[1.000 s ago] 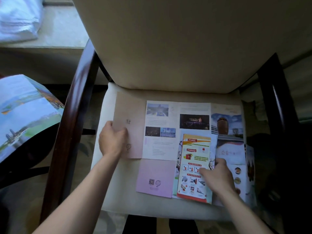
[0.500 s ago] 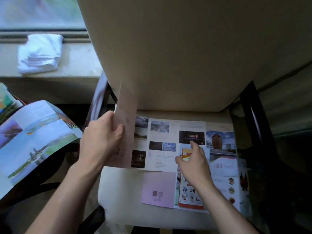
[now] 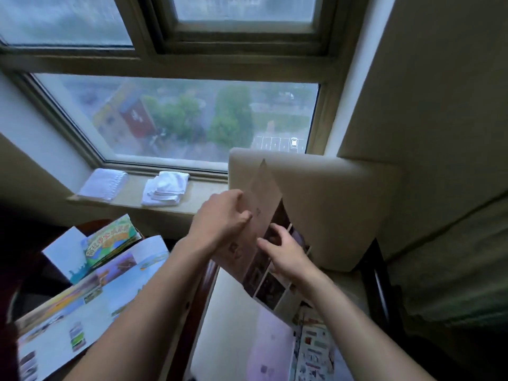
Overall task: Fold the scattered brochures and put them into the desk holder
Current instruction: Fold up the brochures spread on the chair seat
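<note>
Nearest the camera, flat on the chair seat, lie a pale pink leaflet and, just beside it on the right, an orange-edged leaflet crowded with small pictures. To the left, across the dark wooden armrest, a large blue scenic brochure lies spread open, with a green-covered booklet just behind it.

Above the seat both hands hold one long pink brochure, lifted and tilted so its top corner points up in front of the chair back — its lower panels, printed with dark photos, hang down toward the seat. The left hand grips the brochure's left edge, fingers curled over the pink outer panel. The right hand pinches the photo side lower down, fingers bent against the paper.

Farther off, two stacks of folded white towels rest on the windowsill, the left stack flatter than the other. Beyond the window glass are trees, a red-roofed building and a parking lot far below.
</note>
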### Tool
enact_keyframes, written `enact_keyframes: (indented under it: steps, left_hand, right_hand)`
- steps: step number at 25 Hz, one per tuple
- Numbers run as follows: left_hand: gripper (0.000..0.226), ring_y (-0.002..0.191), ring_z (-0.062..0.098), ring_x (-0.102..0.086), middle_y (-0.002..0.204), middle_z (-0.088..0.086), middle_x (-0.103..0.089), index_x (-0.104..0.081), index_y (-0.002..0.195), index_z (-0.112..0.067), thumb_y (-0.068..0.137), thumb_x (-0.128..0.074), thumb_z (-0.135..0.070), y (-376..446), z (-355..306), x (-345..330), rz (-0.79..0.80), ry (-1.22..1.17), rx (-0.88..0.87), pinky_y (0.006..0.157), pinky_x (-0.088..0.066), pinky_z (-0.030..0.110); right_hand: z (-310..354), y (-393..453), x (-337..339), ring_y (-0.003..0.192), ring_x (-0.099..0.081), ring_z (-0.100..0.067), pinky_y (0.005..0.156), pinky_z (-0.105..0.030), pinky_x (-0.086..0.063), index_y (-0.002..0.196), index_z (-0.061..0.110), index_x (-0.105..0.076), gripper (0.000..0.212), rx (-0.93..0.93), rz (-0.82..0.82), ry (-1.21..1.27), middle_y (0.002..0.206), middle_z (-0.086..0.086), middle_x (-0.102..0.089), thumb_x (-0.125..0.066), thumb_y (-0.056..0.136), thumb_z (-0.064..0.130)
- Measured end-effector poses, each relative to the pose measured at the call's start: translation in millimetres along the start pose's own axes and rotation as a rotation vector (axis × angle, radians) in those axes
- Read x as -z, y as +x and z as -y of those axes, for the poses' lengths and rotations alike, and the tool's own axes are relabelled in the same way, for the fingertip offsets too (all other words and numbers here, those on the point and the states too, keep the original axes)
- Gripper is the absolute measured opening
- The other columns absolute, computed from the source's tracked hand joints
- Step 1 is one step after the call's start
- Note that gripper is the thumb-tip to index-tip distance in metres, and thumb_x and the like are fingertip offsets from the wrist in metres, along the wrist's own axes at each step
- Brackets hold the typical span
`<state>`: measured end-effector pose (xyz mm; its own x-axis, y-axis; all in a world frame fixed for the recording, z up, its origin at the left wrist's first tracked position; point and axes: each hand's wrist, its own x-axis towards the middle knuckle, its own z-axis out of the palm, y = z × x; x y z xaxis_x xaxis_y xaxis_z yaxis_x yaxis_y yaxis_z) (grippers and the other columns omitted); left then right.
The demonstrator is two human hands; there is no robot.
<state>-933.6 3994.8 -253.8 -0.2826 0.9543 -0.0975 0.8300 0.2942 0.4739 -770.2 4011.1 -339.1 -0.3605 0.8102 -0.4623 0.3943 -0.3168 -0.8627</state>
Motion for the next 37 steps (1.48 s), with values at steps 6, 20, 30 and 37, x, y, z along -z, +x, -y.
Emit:
enact_keyframes:
  steps: [6, 20, 30, 37]
  left_hand:
    - [0.005, 0.088, 0.024, -0.066, 0.085, -0.001, -0.068, -0.064, 0.086, -0.021, 0.085, -0.066, -0.025, -33, -65, 99, -0.098, -0.083, -0.155, 0.072, -0.053, 0.035]
    - [0.069, 0.128, 0.026, -0.054, 0.141, 0.010, -0.057, -0.047, 0.144, -0.015, 0.087, -0.073, -0.042, -56, -57, 197, -0.177, 0.138, -0.139, 0.106, -0.044, 0.036]
    - [0.012, 0.078, 0.030, -0.071, 0.084, 0.020, -0.074, -0.071, 0.088, -0.003, 0.092, -0.061, -0.008, -71, -59, 148, -0.062, -0.202, -0.264, 0.071, -0.054, 0.039]
    - [0.021, 0.089, 0.030, -0.072, 0.095, 0.015, -0.076, -0.072, 0.087, -0.009, 0.100, -0.056, -0.017, -58, -62, 173, -0.088, -0.173, -0.299, 0.082, -0.055, 0.045]
  right_hand:
    - [85, -43, 24, 0.115, -0.065, -0.008, 0.099, -0.039, -0.054, 0.138, 0.032, -0.053, 0.060, 0.280, -0.070, 0.107, 0.124, 0.011, -0.068, -0.076, 0.083, 0.039]
    - [186, -84, 93, 0.092, -0.073, -0.023, 0.070, -0.029, -0.058, 0.098, 0.016, -0.069, 0.028, 0.497, -0.087, -0.014, 0.095, -0.007, -0.075, -0.061, 0.081, -0.006]
    - [189, -84, 90, 0.104, -0.065, -0.009, 0.082, -0.024, -0.054, 0.120, 0.025, -0.062, 0.042, 0.618, -0.153, -0.079, 0.110, 0.005, -0.067, -0.079, 0.082, 0.019]
    - [142, -78, 109, 0.076, -0.065, -0.026, 0.068, -0.040, -0.050, 0.085, 0.006, -0.073, 0.018, 0.390, -0.104, -0.230, 0.077, -0.010, -0.072, -0.074, 0.071, 0.016]
